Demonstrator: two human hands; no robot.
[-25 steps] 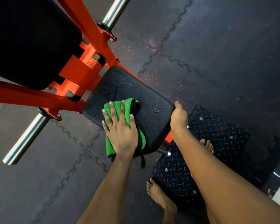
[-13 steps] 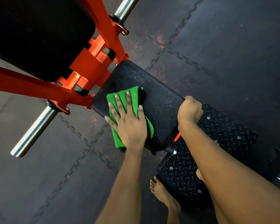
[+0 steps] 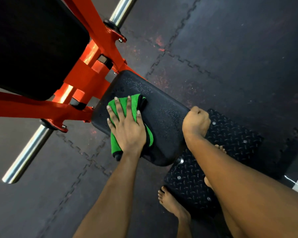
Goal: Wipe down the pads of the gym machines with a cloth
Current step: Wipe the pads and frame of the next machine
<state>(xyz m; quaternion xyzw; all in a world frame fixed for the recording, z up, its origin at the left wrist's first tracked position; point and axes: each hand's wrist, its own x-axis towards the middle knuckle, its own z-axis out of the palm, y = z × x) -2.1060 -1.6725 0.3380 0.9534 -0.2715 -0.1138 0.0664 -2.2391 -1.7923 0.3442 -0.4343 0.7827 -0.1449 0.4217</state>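
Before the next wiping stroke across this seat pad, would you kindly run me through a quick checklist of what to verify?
1. Green cloth flat under the left hand: ok, palm and spread fingers press it onto the pad.
2. Seat pad steadied: ok, the right hand is closed on its right edge.
3. Unwiped area ahead: not ok, droplets still speckle the pad beyond and to the right of the cloth.
4. Stroke path clear: ok, nothing else lies on the pad.
5. Cloth clear of the orange frame: ok, it sits apart from the bracket.
6. Footing: cannot tell, bare feet by the tread plate are partly hidden.
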